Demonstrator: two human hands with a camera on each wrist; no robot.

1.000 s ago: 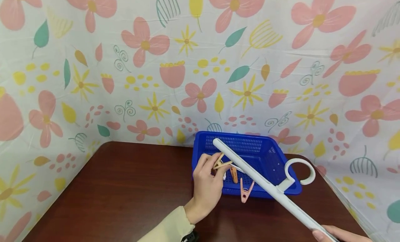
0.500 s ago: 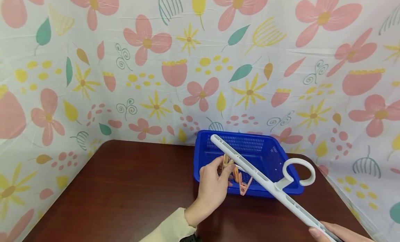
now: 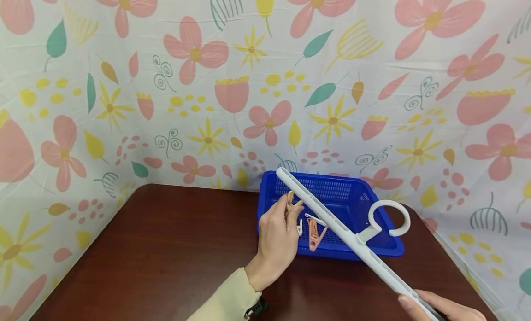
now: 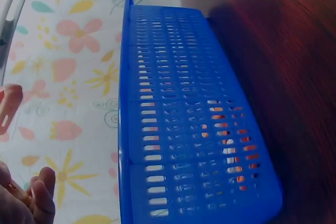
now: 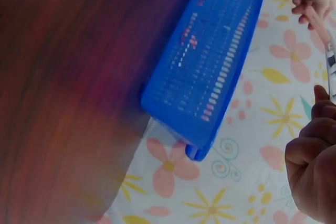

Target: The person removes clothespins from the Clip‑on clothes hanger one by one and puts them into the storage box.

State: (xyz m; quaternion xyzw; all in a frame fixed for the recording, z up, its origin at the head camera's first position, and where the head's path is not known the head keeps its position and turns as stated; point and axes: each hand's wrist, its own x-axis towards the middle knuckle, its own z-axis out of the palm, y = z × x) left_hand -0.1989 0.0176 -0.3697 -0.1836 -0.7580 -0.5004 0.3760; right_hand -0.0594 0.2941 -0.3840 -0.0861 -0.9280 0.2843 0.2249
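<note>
My left hand (image 3: pixel 275 242) pinches a yellowish clothespin (image 3: pixel 292 202) between thumb and fingers, close to the left arm of a white clothes hanger (image 3: pixel 344 231). Around the hanger's lower right end, my right hand (image 3: pixel 445 306) is curled, keeping it slanted above the blue basket (image 3: pixel 394 251). The hook points up and right. A pink clothespin (image 3: pixel 316 236) shows just below the hanger's left arm; whether it is clipped on cannot be told. In the left wrist view, parts of the left hand (image 4: pixel 26 198) appear at the edge, and the clothespin is unclear.
The perforated basket stands at the back of the dark wooden table (image 3: pixel 166 252). Small orange and white pieces show through its holes in the left wrist view. A flowered cloth (image 3: pixel 265 90) hangs behind the table and along its sides.
The hanger has shifted slightly up and left, the pink clothespin moving along with it. My left hand has turned the yellowish clothespin and raised it a little. An orange clothespin seen before is largely hidden.
</note>
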